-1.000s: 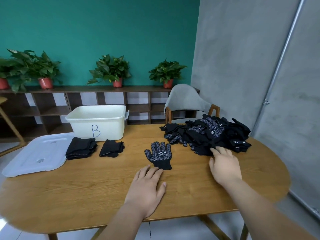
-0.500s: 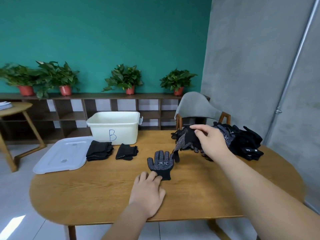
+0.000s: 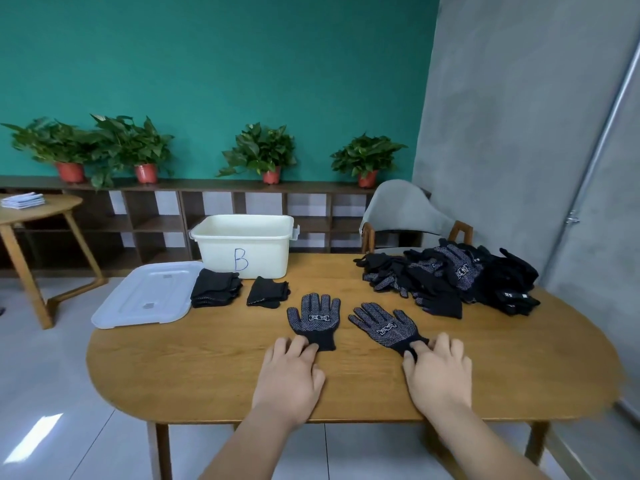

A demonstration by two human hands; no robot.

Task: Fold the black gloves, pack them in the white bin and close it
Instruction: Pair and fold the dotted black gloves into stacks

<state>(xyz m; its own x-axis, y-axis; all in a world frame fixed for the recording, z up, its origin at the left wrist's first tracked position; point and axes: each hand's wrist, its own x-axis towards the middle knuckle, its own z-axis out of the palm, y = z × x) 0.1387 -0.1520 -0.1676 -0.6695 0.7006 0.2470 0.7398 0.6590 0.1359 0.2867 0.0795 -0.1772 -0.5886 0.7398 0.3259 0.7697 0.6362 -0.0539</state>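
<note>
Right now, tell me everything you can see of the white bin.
The white bin is off-white plastic, rectangular with a rolled rim, a blue hand-written B on its front wall and a clip at its right end. It stands upright and open at the table's far side; its lid lies flat to the left, folded gloves in front. Its inside is hidden.

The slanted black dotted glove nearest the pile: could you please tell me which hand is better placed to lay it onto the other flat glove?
Right, probably. The right hand touches the slanted black dotted glove at its cuff, while the left hand touches the straight black dotted glove.
</note>
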